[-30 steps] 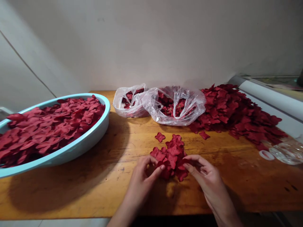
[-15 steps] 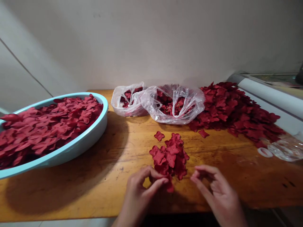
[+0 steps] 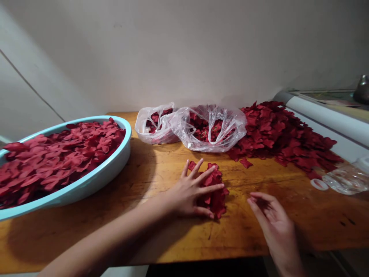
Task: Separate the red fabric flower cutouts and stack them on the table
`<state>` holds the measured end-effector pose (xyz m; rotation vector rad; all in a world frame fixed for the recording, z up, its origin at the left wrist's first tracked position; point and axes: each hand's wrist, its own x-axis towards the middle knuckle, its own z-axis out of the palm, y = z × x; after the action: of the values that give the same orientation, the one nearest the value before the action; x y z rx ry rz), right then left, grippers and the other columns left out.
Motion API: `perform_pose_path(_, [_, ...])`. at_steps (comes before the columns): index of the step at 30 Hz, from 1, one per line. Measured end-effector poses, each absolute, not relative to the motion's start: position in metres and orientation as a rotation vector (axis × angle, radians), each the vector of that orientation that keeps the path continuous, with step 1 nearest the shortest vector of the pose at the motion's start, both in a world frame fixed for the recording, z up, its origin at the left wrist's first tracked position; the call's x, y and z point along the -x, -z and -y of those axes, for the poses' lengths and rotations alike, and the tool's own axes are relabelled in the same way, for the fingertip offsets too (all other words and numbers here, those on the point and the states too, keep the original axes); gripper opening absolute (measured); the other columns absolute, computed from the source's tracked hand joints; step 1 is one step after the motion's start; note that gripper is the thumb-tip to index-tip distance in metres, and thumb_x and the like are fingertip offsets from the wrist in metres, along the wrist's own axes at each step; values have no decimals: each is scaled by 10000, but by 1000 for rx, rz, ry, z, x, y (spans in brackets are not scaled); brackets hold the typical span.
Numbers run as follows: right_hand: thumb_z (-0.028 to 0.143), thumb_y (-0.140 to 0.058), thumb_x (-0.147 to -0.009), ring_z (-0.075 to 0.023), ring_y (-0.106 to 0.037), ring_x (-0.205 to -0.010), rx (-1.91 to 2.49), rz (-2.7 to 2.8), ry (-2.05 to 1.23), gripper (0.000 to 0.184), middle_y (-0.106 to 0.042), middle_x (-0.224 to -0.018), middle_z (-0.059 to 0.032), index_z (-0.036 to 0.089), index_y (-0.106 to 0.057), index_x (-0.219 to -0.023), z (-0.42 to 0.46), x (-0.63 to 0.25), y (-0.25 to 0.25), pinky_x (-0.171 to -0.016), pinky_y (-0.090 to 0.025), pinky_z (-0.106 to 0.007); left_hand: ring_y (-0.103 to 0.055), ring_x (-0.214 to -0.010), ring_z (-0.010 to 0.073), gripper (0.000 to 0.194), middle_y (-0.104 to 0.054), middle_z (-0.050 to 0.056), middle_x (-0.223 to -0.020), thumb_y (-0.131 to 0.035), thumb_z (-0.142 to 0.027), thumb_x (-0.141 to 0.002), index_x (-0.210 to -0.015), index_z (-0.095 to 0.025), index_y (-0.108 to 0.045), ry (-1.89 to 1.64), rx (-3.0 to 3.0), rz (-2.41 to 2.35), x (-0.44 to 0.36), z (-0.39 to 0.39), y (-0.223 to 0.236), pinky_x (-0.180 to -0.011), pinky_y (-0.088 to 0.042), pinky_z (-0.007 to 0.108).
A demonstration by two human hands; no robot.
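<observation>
My left hand (image 3: pixel 191 192) lies with spread fingers over a small pile of red fabric petals (image 3: pixel 215 200), palm down, hiding part of it. A single petal (image 3: pixel 191 165) at the pile's far left shows between its fingers. To the right of the pile, above the wooden table, is my right hand (image 3: pixel 273 221). Its thumb and forefinger are pinched together; whatever they hold, if anything, is too small to make out.
A light blue basin (image 3: pixel 127 132) full of red petals stands on the left. Two clear plastic bags (image 3: pixel 178 127) with red pieces sit at the back. A large petal heap (image 3: pixel 276 132), a white ring (image 3: pixel 319 184) and a clear plastic bottle (image 3: pixel 346 180) are on the right.
My left hand has let go of the petal it was pinching, moved forward and spread over the small pile. My right hand has shifted slightly right, still pinched.
</observation>
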<state>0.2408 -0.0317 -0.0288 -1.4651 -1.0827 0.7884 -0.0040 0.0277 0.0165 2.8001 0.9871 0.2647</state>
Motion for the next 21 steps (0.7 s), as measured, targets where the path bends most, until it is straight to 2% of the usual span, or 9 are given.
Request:
perform_pose_path(4, [399,-682,-710,-198,-595,-879,1455,1048,-774,313,-630,-959,-53,197,-606,-938,29,-241,32,-784,-481,-317,-106,-1345,451,700,-258,90,-1488,-516,-671,-721,-1331,-343,-412,-247,-2800,-858,1,-58,-1,-994,-115,693])
perform_pose_path(8, [385,-677,-731,-157,-588,-859,1418,987,-776,267,-616,-920,-19,215,-601,-922,31,-242,32,-785,-468,-268,-372,-1246,309,497,-430,142,-1344,-531,-515,-809,-1203,-211,-526,-303,-2806,-820,-2,-63,6,-1032,-292,479])
perform_pose_path(11, [386,-665,-747,-141,-584,-848,1431,1012,-733,231,-606,-911,-7,224,-601,-899,33,-240,30,-767,-469,-237,-504,-1052,246,323,-520,135,-1168,-568,-337,-819,-1093,-167,-566,-227,-2836,-831,-7,-62,5,-887,-432,337])
perform_pose_path(18, [356,-565,-840,-163,-609,-816,1470,1470,-466,157,-621,-924,-25,245,-594,-946,39,-232,28,-693,-492,-260,-560,-745,177,185,-588,67,-913,-507,-277,-855,-1004,-199,-584,-158,-2917,-745,-12,-66,-1,-652,-442,259])
perform_pose_path(21, [399,-585,-822,-212,-596,-920,1422,1926,-325,334,-602,-1050,-51,280,-558,-1133,44,-222,27,-770,-497,-328,-531,-618,142,100,-579,33,-797,-552,-259,-821,-880,-192,-597,-206,-2894,-778,-9,-68,-2,-570,-404,239])
